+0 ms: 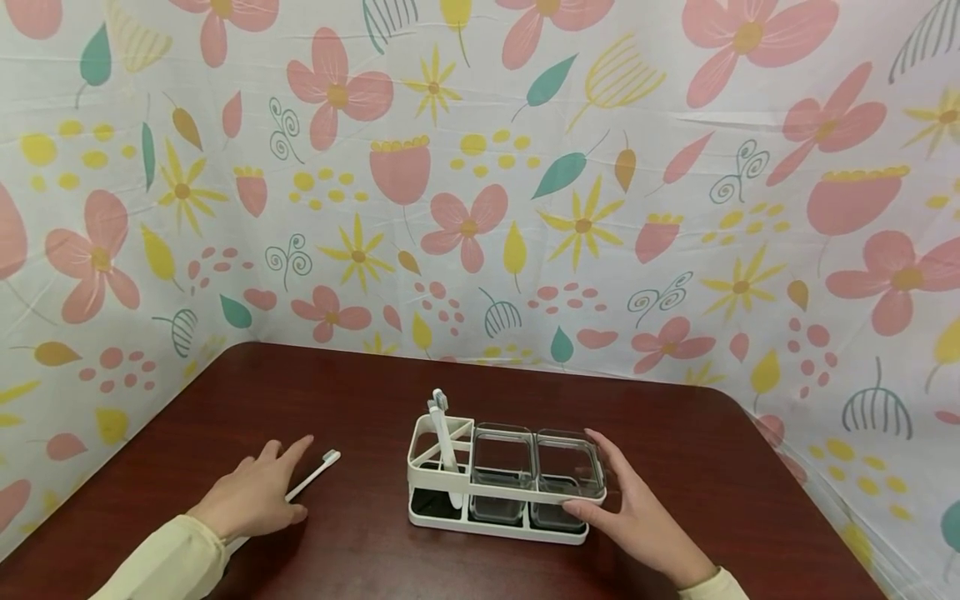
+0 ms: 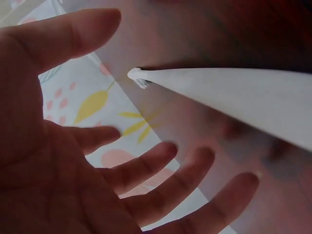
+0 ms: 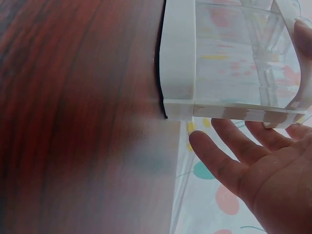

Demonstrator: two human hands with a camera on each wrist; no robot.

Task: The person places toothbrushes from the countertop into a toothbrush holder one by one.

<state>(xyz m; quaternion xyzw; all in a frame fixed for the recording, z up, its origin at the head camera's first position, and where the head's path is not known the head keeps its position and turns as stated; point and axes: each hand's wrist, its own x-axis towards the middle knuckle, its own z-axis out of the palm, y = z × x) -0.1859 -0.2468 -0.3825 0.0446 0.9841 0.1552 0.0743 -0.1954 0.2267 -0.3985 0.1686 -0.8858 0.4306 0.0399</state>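
A white toothbrush point(image 1: 321, 472) lies on the table, its bristle end pointing away to the right. My left hand point(image 1: 253, 492) hovers over its handle with fingers spread. In the left wrist view, a gap separates the palm and fingers from the toothbrush point(image 2: 234, 92). A white toothbrush holder point(image 1: 442, 480) stands to the right, with at least one white toothbrush point(image 1: 446, 440) leaning in its left compartment. Two clear cups point(image 1: 504, 454) sit in its other compartments. My right hand point(image 1: 637, 512) grips the holder's right end, thumb at the front rim and fingers round the far side.
The dark reddish-brown table point(image 1: 360, 383) has rounded far corners. A white cloth point(image 1: 480, 317) with flowers and leaves hangs behind it and along both sides. Black padding point(image 1: 433, 503) lines the holder's base.
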